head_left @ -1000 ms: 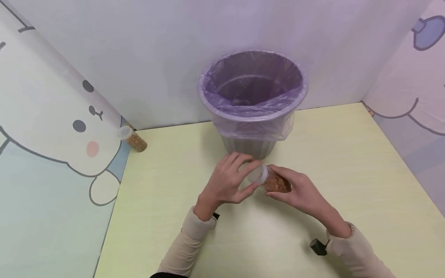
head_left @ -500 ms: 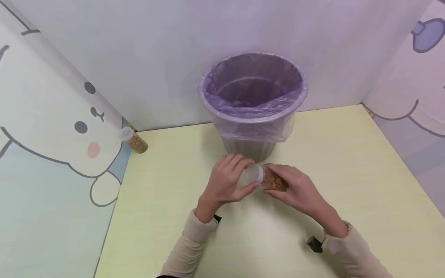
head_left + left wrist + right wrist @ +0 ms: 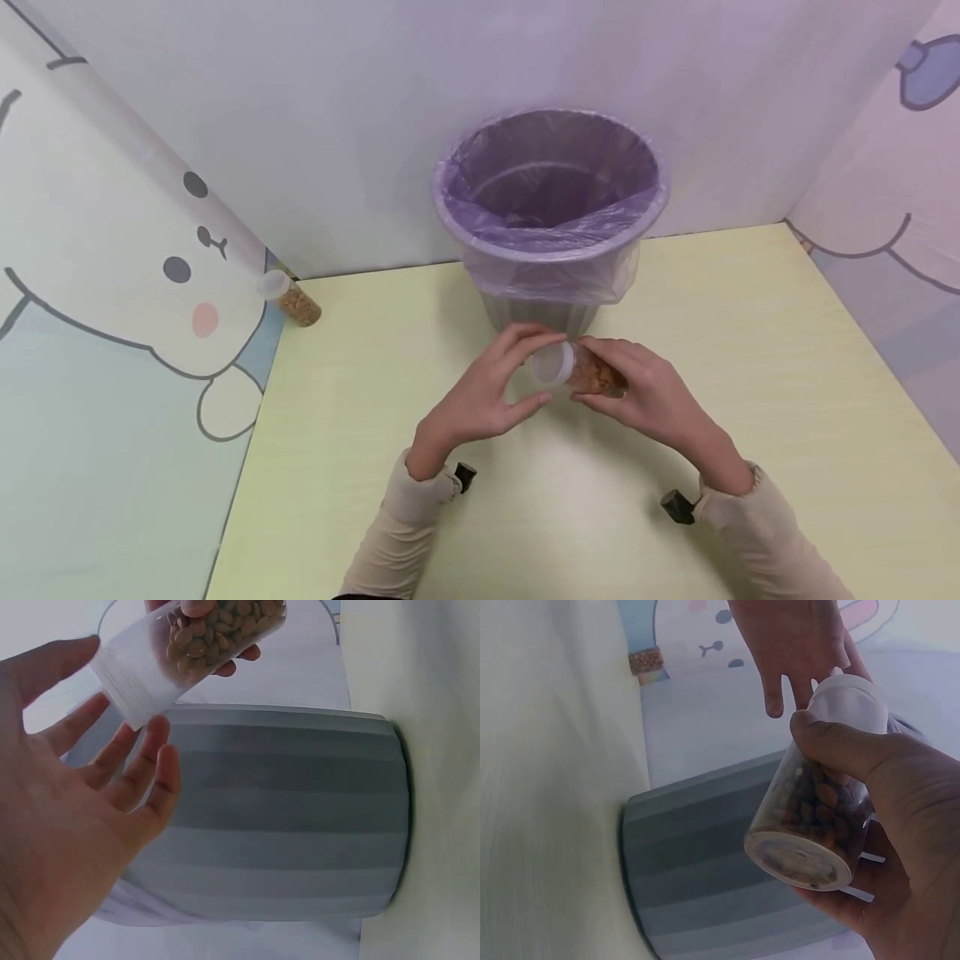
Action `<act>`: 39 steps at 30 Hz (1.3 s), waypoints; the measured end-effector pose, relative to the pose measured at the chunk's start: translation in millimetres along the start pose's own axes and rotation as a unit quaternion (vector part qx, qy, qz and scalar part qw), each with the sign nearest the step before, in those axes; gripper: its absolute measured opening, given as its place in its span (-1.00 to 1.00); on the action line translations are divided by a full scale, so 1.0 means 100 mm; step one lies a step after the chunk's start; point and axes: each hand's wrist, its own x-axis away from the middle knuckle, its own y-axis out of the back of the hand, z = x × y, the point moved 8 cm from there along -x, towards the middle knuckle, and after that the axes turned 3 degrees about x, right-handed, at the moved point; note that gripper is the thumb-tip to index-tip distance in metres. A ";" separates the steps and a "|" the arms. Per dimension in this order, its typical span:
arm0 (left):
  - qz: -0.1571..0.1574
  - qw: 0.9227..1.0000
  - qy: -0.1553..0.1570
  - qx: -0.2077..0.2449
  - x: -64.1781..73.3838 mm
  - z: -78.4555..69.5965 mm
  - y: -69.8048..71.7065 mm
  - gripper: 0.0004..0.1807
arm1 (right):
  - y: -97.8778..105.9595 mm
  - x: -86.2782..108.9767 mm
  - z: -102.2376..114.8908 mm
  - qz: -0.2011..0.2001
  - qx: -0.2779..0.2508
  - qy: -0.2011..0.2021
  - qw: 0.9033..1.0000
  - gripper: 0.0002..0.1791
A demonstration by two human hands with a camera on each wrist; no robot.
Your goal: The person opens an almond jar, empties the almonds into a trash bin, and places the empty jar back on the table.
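Observation:
My right hand (image 3: 660,396) grips a clear plastic jar (image 3: 594,375) of brown nut-like pieces, held tilted above the table with its white cap (image 3: 553,364) toward my left hand (image 3: 483,396). The right wrist view shows that jar (image 3: 810,810) from its base, with my right thumb (image 3: 840,746) along its side. Around the cap, my left fingers and thumb are spread. In the left wrist view the fingertips (image 3: 157,727) and thumb of the left hand stand right at the cap's edge (image 3: 135,690), not curled round it.
A grey ribbed bin (image 3: 551,254) lined with a thin purple-tinted bag (image 3: 540,279) stands behind the hands, against the back wall. At the table's far left corner, a second capped jar (image 3: 298,307) of brown pieces stands by the cartoon-printed wall (image 3: 112,250).
My left thumb has come away from the cap and the left fingers have spread. The jar and right hand have shifted slightly up toward the bin in the head view.

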 end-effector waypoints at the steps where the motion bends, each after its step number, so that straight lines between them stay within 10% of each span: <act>1: -0.001 1.000 0.000 -0.004 0.00 0.00 0.01 -0.27 | 0.00 0.00 0.00 0.001 0.000 -0.001 1.000 -0.10; 30: -0.047 0.995 0.023 -0.083 0.05 0.02 0.07 -0.36 | 0.04 0.02 0.13 0.010 0.030 0.019 0.999 -0.11; 39: -0.028 0.994 -0.021 -0.106 0.04 -0.03 0.04 -0.10 | 0.07 0.04 0.11 0.005 0.033 0.020 0.999 -0.22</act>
